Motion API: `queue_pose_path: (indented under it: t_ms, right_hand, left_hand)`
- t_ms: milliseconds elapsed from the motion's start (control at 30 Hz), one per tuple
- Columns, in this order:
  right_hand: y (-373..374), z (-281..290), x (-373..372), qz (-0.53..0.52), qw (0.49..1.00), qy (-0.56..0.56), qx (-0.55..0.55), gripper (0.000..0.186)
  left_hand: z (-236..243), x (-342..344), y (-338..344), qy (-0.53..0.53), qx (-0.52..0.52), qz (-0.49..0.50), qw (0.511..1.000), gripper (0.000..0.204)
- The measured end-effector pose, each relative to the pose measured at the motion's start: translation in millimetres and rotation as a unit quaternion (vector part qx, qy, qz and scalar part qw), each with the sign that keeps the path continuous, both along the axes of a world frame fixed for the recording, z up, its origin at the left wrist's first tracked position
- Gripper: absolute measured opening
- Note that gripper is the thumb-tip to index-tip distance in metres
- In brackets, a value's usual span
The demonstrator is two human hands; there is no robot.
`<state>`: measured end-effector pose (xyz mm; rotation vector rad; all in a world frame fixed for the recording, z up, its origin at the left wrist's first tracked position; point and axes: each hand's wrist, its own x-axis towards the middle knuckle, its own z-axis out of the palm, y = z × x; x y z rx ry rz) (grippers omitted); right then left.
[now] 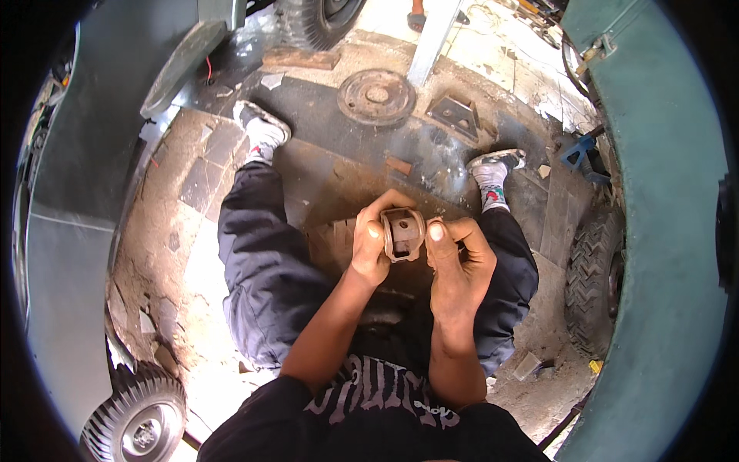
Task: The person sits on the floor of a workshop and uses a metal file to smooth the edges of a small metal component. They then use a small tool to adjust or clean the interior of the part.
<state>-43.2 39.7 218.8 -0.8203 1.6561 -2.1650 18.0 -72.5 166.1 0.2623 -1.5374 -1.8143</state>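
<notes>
- Brown, worn-looking metal part [415,235]: it sits in front of the person's body, between the spread knees, raised above the floor [377,165], with a round hole and a squarish dark opening facing up.
- The left hand [372,240] has its grip closed around the left side of the part, thumb on the near face and fingers curling behind it.
- The right hand [462,269] is just beside the part's right edge, thumb raised and fingers bent inward; I cannot tell whether its grip is closed on the edge, on something small, or on nothing.
- For good handling, I would let the left grip carry the weight and leave the right thumb and fingertips free for fine work at the edge.
- Tilting the openings toward the light would probably help, since their insides are dark.
- A light touch seems wise along the rims, which could be rough; resting the forearms on the trousers [265,273] might steady both hands.
- Hidden: the part's underside, the left fingertips and most of the right fingers.
- Hard to make out: a dark patch within the right hand's curl, either shadow or an object.
- Cut off: the green panel [654,192] at the right and the lower-left wheel [142,431].
</notes>
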Motion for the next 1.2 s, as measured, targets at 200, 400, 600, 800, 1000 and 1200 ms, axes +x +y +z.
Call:
queue_pose_path:
  t_ms: [200, 400, 600, 800, 1000, 1200]
  right_hand:
    - [-3.9, 4.3, 0.5, -0.002, 0.999, -0.026, -0.045, 0.019]
    - [-11.6, 6.3, -10.9, -0.022, 0.999, -0.004, 0.039, 0.023]
    - [-2.2, -1.3, 3.3, -0.015, 0.997, -0.07, -0.023, 0.027]
    - [-6.1, -5.4, 4.4, 0.007, 0.996, -0.083, -0.006, 0.029]
    - [-11.2, -12.3, 7.0, 0.018, 0.994, -0.092, -0.048, 0.028]
    - [-4.2, -9.7, 18.0, 0.025, 0.993, -0.115, -0.026, 0.03]
  left_hand:
    - [4.9, -1.7, 4.5, 0.015, -0.022, 0.024, 0.999, 0.097]
    - [-2.6, 0.9, 8.8, 0.02, -0.045, 0.008, 0.999, 0.097]
    - [0.1, -1.2, 8.2, 0.028, -0.067, 0.016, 0.997, 0.093]
    - [-0.5, 1.3, 7.5, 0.004, -0.045, 0.042, 0.998, 0.098]
    - [-3.1, 5.6, 7.4, -0.006, -0.04, 0.046, 0.998, 0.102]
    - [-6.1, 3.6, 7.8, 0.013, -0.006, 0.062, 0.998, 0.1]
